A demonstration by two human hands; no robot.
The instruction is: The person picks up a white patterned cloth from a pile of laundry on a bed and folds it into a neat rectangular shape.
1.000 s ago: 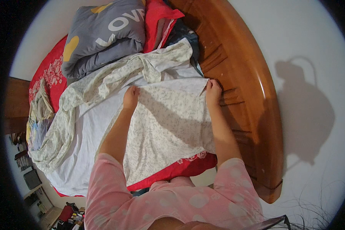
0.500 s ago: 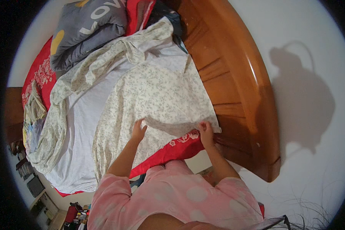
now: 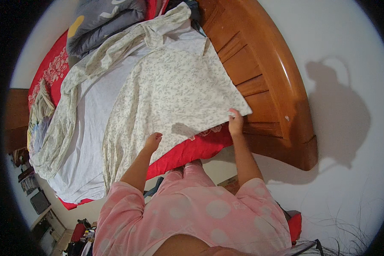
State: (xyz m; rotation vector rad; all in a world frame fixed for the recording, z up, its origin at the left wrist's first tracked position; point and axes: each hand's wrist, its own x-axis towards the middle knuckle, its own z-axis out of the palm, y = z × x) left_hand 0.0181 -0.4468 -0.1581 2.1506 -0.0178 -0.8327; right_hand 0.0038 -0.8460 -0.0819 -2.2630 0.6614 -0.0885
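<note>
Spread flat across the middle of the frame: a cream floral cloth (image 3: 175,94), lying over a pale lilac sheet (image 3: 89,128) on the bed, its near hem running from centre toward centre right. At the lower right corner of that cloth, the right hand (image 3: 235,123), fingers pinched closed on the corner right where it overhangs the wooden bed frame (image 3: 269,85). At centre, the left hand (image 3: 152,141), resting on the cloth's near hem with fingers curled down; cannot tell whether gripping or only pressing. Just below the hem, between the two hands, a strip of red bedcover (image 3: 192,149) showing along the mattress edge. Along the left side of the cloth, a long bunched floral sheet (image 3: 68,111) trailing from upper centre down to the lower left, close beside the cloth's left edge. At upper left, a grey pillow (image 3: 102,21) with a yellow patch, well apart from both hands. At the left rim, a small heap of folded pale cloth (image 3: 40,115) on the red cover. To the right of the bed frame, bare white floor (image 3: 341,179) with a shadow on it, open toward the right rim. At lower centre, pink spotted sleeves close to the mattress edge, with clutter at the lower left rim too small to tell.
</note>
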